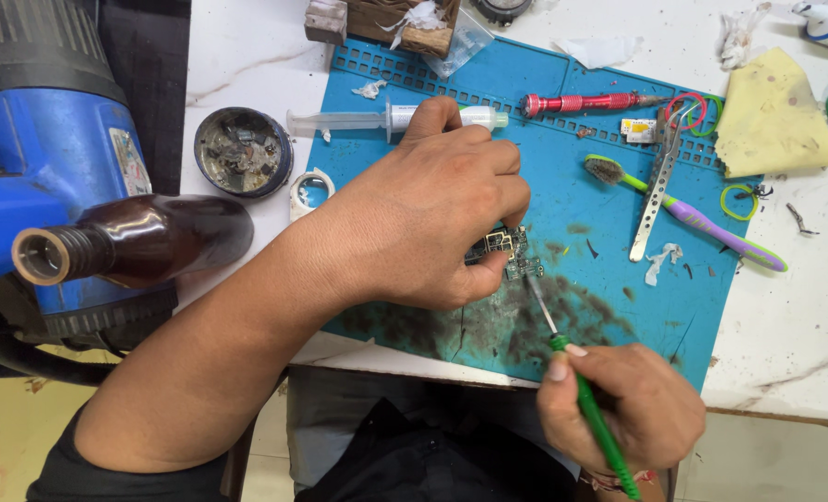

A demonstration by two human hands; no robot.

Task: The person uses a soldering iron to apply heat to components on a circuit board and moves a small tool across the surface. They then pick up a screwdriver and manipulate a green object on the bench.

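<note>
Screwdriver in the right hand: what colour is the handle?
Green handle on the screwdriver held by the right hand, with a bare metal shaft; seen in the head view.

I see an evenly bright, sharp view from above. Soft shadows sit under my left hand (432,218) on the blue mat (609,307). The brown bottle (135,242) shows mild glare and looks slightly soft.
</note>
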